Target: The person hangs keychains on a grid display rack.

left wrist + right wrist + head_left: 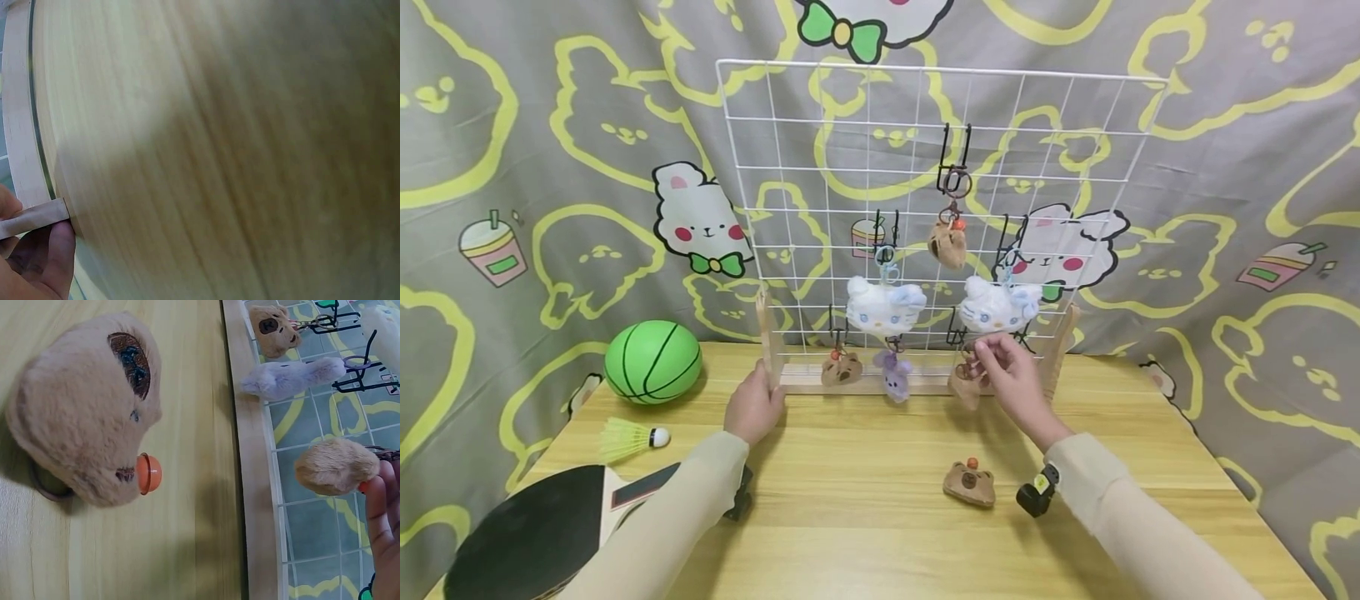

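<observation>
My left hand [754,404] grips the left wooden foot [767,333] of a white wire grid rack [917,177]; in the left wrist view, thumb and fingers lie on either side of that wood [37,217]. At the rack's lower right, my right hand [1011,379] pinches a brown plush keychain [964,389] by its ring end, close to a black hook [957,327]. Its furry back [334,467] shows in the right wrist view, and the fingers partly hide the ring. A second brown bear-faced plush keychain [968,484] with an orange ball lies on the table below.
Other plush keychains hang on the rack: two white cat heads [886,308], a purple one [895,379], and brown ones [948,243] above and at lower left. On the table's left are a green ball [653,362], a shuttlecock [631,438] and a black paddle [535,533].
</observation>
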`<state>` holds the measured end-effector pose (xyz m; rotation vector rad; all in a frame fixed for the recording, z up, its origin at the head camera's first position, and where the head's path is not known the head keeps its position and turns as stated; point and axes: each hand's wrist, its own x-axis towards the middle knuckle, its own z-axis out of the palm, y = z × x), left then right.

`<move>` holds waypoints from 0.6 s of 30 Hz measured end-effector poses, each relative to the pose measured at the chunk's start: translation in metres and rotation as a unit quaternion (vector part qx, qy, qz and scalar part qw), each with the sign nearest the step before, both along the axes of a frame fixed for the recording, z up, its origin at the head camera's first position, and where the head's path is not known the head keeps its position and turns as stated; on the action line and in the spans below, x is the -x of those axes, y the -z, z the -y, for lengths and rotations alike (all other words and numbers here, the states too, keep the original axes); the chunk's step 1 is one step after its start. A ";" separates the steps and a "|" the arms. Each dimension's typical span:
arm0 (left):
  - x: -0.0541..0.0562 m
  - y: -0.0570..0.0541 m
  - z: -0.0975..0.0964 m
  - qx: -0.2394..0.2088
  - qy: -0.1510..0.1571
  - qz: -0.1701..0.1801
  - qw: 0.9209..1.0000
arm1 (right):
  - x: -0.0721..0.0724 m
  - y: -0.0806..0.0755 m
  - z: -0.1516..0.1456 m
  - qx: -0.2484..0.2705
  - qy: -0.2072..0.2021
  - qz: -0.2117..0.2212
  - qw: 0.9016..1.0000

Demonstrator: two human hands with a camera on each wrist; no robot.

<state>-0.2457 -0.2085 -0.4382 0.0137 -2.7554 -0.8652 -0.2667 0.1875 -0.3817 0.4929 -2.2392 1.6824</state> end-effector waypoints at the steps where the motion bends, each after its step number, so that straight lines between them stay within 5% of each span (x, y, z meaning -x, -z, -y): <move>1: 0.000 0.000 0.000 0.000 0.001 -0.001 1.000 | 0.000 0.000 0.000 0.001 -0.001 0.004 1.000; 18: 0.003 0.004 0.000 -0.004 0.003 -0.006 1.000 | 0.000 0.004 -0.004 -0.032 0.013 0.065 0.997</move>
